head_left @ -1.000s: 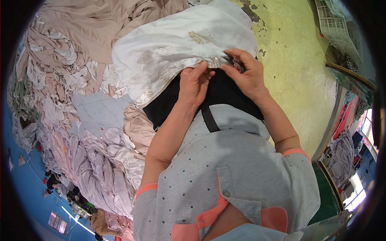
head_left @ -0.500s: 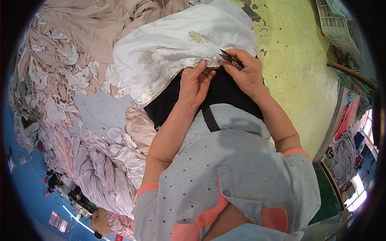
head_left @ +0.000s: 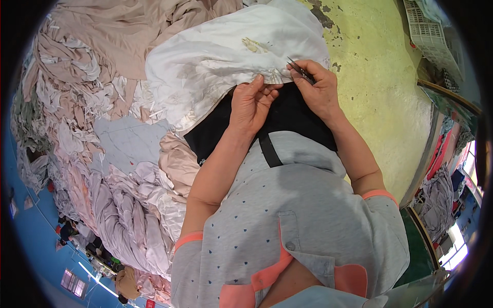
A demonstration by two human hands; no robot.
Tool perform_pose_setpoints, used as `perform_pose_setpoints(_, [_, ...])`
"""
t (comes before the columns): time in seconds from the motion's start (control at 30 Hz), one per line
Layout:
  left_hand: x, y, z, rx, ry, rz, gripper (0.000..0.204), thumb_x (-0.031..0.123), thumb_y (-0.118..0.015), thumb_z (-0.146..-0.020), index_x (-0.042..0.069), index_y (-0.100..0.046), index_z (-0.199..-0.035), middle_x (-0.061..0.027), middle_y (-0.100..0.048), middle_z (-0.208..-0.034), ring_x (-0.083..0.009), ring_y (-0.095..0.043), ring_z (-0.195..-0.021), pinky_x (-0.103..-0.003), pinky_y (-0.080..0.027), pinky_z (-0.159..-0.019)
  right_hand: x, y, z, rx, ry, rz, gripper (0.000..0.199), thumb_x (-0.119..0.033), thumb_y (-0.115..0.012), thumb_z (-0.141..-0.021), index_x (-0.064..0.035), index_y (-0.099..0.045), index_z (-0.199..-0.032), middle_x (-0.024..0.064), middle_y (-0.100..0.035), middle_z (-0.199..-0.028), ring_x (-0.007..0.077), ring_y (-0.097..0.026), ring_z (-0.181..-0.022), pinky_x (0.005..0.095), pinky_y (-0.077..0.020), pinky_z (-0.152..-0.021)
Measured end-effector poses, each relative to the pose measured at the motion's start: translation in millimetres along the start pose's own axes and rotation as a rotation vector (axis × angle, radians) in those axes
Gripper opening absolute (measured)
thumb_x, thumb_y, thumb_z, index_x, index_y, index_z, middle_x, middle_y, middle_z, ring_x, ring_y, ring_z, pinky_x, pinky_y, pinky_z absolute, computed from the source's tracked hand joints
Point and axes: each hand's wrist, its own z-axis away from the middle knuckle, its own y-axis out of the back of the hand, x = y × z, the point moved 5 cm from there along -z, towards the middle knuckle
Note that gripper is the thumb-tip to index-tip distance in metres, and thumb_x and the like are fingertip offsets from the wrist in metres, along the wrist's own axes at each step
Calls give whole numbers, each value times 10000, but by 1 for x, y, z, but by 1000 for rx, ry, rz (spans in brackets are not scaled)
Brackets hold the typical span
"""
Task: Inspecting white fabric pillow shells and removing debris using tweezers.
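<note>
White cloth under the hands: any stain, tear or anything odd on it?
Yes. The white cloth bears a yellowish-brown stain just above where the left hand pinches its edge and the right hand holds small snips. No tear shows.

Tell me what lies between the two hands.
In the head view, a bunched edge of the white cloth lies between the left hand and right hand.
</note>
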Motion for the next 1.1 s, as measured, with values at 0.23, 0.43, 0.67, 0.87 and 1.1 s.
perform_pose_setpoints(0.23, [1,0,0,-10,-7,-16,223,161,-566,-934,-47,-627,-983,-140,-679,-933,-220,-674,-838,-297,-543,-691,-5,0,3,-30,-5,-57,184,-32,-672,-827,0,-651,-1007,21,-666,-902,58,-590,-823,210,-470,-741])
perform_pose_setpoints(0.43, [4,-4,4,60,-63,-131,178,130,-605,-906,-42,-644,-939,-129,-682,-935,-207,-671,-827,-295,-543,-695,-15,-5,5,-59,21,-51,255,-35,-704,-799,0,-634,-1042,19,-657,-913,66,-589,-811,212,-471,-736])
perform_pose_setpoints(0.67, [7,-4,10,63,-220,-248,120,81,-634,-880,-32,-652,-845,-95,-672,-838,-152,-637,-742,-283,-525,-684,-43,-16,2,-87,288,150,317,-11,-723,-715,-76,-651,-1016,61,-583,-743,168,-563,-620,266,-440,-568])
perform_pose_setpoints(0.87, [7,-16,8,46,-186,-218,134,76,-611,-888,-42,-657,-845,-106,-681,-846,-172,-652,-759,-267,-513,-675,-48,-3,6,-19,345,160,150,28,-669,-730,-52,-628,-851,65,-576,-691,174,-550,-583,266,-416,-542])
perform_pose_setpoints(1.1, [10,-8,10,113,-181,-209,132,76,-626,-863,-4,-660,-962,-78,-682,-903,-158,-647,-776,-269,-500,-686,-55,6,16,-250,29,117,407,7,-785,-640,-66,-682,-1026,13,-598,-710,62,-467,-564,212,-394,-537])
